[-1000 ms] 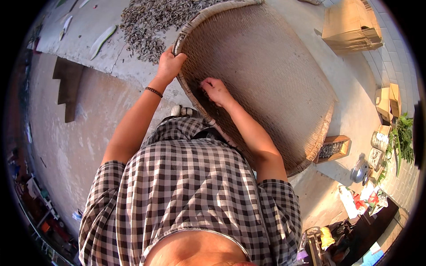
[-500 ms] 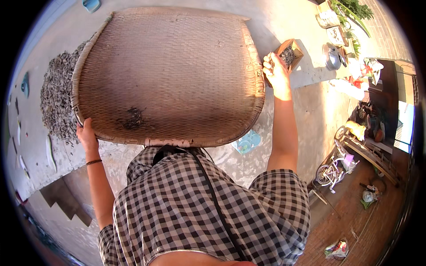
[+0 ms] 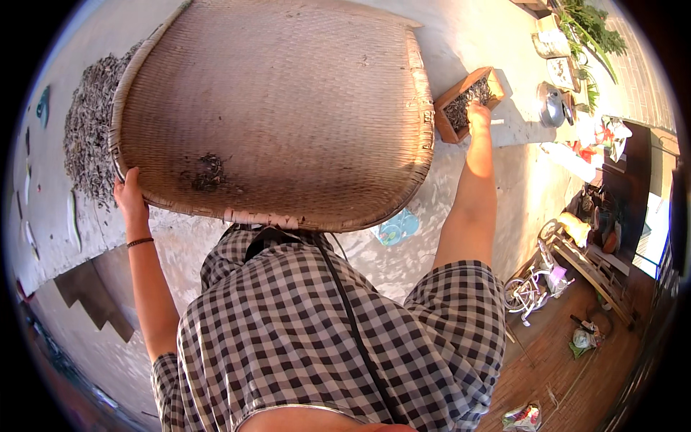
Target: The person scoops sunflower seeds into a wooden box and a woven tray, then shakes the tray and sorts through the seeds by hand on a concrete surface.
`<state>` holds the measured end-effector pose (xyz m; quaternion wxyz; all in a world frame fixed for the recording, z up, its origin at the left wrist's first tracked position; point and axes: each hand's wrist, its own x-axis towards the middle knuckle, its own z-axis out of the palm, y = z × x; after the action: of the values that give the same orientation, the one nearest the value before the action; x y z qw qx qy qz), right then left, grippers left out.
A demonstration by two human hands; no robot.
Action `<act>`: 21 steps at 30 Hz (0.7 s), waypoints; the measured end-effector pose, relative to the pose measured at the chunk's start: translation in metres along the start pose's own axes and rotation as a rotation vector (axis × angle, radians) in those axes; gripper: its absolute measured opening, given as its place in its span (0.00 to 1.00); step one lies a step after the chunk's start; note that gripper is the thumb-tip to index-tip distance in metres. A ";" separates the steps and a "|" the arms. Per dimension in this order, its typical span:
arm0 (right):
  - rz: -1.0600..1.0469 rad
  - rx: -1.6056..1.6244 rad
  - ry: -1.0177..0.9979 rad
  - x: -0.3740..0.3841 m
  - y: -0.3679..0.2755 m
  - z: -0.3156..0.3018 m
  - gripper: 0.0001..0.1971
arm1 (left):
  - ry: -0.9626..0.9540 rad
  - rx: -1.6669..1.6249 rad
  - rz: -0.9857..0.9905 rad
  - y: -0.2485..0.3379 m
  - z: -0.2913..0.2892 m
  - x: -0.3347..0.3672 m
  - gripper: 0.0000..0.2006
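At near-left corner of basket (image 3: 288, 108): left hand (image 3: 132, 194), clamped on rim (image 3: 114, 147); one-sided grip may spill scraps (image 3: 207, 173). Right hand (image 3: 478, 113), at box (image 3: 448, 131): fingers unclear.

Sunlit outdoor yard (image 3: 461, 32), apparently at a home, with pale concrete ground (image 3: 397, 272), reddish-brown brick paving (image 3: 529, 371), leafy green plants (image 3: 597, 32), a small white bicycle (image 3: 527, 291) and a heap of dry, dark plant pieces (image 3: 91, 133).
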<state>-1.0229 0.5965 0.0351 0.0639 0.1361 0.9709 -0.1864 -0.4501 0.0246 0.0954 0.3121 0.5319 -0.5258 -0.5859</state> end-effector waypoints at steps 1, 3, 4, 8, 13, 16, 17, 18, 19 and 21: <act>-0.139 -0.241 -0.014 0.000 -0.003 -0.009 0.20 | -0.005 0.002 0.000 0.000 0.001 -0.001 0.18; -0.311 -0.271 0.038 -0.010 0.007 -0.013 0.15 | -0.053 0.041 -0.003 0.002 -0.001 0.000 0.33; -0.329 -0.309 0.062 -0.015 0.000 -0.010 0.14 | -0.050 0.029 0.004 0.001 -0.005 -0.001 0.27; -0.502 -0.270 0.392 0.002 0.025 -0.040 0.12 | -0.053 -0.040 0.033 -0.008 0.012 -0.002 0.15; -0.729 0.416 0.055 -0.119 -0.086 -0.036 0.07 | -0.032 0.088 0.130 -0.009 0.004 -0.001 0.11; -0.801 0.584 -0.451 -0.231 -0.151 0.000 0.07 | -0.004 0.099 0.079 0.004 0.013 -0.012 0.12; -0.824 0.547 -0.619 -0.260 -0.159 0.020 0.07 | 0.002 0.137 0.074 0.005 0.017 -0.012 0.12; -0.861 0.567 -0.780 -0.293 -0.167 0.040 0.07 | 0.009 0.172 0.068 0.008 0.020 -0.015 0.13; -0.883 0.592 -0.923 -0.322 -0.170 0.064 0.08 | 0.005 0.185 0.075 0.010 0.023 -0.018 0.13; -1.268 0.288 -0.784 -0.369 -0.178 0.099 0.17 | 0.006 0.181 0.104 0.002 0.016 -0.015 0.13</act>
<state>-0.7152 0.3110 0.0699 0.2667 -0.5175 0.7353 -0.3469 -0.4617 0.0421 0.0995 0.2944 0.5317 -0.6023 -0.5175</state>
